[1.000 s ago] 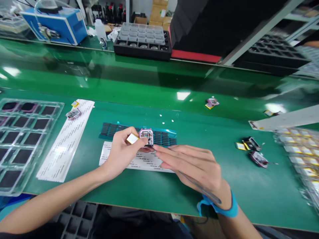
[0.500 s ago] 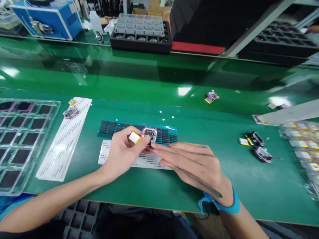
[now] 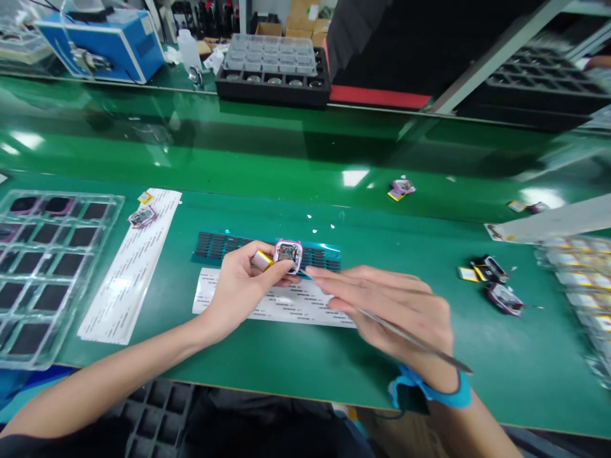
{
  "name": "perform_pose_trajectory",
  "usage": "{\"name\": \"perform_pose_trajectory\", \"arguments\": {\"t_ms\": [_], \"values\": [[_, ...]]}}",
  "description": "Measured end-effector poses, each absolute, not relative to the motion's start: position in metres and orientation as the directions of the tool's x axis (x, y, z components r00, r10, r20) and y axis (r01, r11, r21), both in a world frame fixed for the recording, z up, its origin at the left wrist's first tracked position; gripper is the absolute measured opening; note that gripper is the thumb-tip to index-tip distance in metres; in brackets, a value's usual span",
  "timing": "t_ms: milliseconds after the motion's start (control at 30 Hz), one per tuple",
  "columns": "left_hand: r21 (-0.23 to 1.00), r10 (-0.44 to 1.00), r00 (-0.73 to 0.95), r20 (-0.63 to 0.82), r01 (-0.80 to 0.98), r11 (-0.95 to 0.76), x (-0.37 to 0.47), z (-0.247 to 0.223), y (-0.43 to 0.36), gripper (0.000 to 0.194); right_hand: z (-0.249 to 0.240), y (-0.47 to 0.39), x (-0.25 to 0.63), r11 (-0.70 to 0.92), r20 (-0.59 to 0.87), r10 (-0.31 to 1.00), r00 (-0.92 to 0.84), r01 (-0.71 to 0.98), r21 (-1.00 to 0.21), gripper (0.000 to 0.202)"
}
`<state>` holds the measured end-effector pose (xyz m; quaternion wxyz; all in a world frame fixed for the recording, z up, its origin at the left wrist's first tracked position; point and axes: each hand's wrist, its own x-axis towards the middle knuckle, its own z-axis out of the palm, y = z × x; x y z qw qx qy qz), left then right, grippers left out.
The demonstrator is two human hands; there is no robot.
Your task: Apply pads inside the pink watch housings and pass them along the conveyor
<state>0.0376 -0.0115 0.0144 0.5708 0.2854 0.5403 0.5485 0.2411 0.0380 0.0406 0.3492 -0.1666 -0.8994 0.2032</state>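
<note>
Between the thumb and fingers of my left hand (image 3: 245,280) is a small purple-rimmed watch case (image 3: 288,254), its circuit board facing up. A silver and yellow battery (image 3: 262,260) sticks out beside the case, against my fingers. My right hand (image 3: 396,312) is closed on metal tweezers (image 3: 410,337), whose tip lies near the lower right edge of the case; whether it touches I cannot tell. Under the hands are a white printed adhesive sheet (image 3: 305,305) and a blue strip of black pieces (image 3: 214,247). A blue wrist strap (image 3: 439,391) circles my right wrist.
To the left stand a clear compartment tray (image 3: 112,203) and a long white label sheet (image 3: 119,286) bearing another watch case (image 3: 142,216). On the right lie opened watch cases (image 3: 505,298) and a tray of batteries (image 3: 580,273). A white post (image 3: 558,216) crosses the right side.
My right hand with the tweezers has drawn back to the right, away from the watch case. The left hand has turned the case and battery slightly. The whole view has shifted a little.
</note>
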Motion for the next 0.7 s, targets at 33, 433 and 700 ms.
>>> {"name": "perform_pose_trajectory", "arguments": {"t_ms": [33, 433, 700], "values": [[0.920, 0.936, -0.179, -0.303, -0.312, 0.238, 0.038, 0.012, -0.011, 0.024, 0.041, 0.042, 0.243, 0.853, 0.568, 0.457, -0.684, 0.157, -0.497, 0.034], [0.782, 0.908, -0.417, 0.048, 0.581, 0.226, -0.053, 0.007, 0.090, 0.007, -0.039, 0.126, 0.254, 0.161, 0.151, 0.965, -0.213, 0.032, -0.986, 0.047], [0.464, 0.915, -0.382, 0.134, 0.839, 0.283, -0.143, 0.046, 0.061, 0.025, -0.023, 0.120, 0.255, 0.067, 0.059, 0.973, -0.224, 0.027, -0.997, 0.043]]}}
